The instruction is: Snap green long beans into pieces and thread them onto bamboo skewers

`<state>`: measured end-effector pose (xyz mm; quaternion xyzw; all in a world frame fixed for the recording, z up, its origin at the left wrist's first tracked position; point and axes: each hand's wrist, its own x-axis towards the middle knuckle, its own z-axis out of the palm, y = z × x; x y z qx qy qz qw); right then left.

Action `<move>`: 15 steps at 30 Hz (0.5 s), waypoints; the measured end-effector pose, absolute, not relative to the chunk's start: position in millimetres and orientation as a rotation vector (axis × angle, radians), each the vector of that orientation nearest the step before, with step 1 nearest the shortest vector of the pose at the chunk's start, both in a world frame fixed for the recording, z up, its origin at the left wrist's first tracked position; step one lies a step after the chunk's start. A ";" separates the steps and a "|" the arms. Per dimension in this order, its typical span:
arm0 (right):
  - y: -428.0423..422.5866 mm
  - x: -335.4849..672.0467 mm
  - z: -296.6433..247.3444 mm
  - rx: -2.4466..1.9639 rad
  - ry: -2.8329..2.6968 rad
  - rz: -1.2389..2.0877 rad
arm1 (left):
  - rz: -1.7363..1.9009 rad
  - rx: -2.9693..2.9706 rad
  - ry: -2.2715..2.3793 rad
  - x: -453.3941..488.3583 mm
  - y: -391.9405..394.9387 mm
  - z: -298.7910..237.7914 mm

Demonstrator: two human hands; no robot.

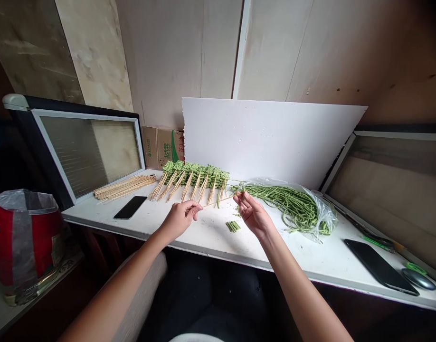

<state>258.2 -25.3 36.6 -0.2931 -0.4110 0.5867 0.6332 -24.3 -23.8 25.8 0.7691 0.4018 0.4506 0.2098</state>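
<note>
My left hand (182,216) pinches the near end of a thin bamboo skewer (218,201) that runs up to the right. My right hand (251,211) is closed round the skewer's far end together with a green bean piece (238,191). A few short cut bean pieces (233,226) lie on the white table (211,237) between my hands. Behind them a row of finished bean skewers (193,178) is laid out side by side. Long green beans (292,204) lie on a clear plastic bag to the right.
A pile of bare skewers (123,186) and a black phone (130,207) lie at the left. Another phone (380,266) and a small round object (419,279) lie at the right. A white board (268,137) leans behind; a red container (23,237) stands left.
</note>
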 end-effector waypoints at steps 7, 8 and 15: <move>-24.6 257.6 37.0 -0.687 -0.920 1.328 | 1.254 2.144 1.102 -25.1 -21.8 24.9; -24.7 257.4 37.3 -0.682 -0.915 1.332 | 1.249 2.145 1.104 -25.3 -22.0 25.2; -24.4 258.3 37.5 -0.690 -0.899 1.355 | 1.234 2.164 1.108 -26.0 -23.4 26.5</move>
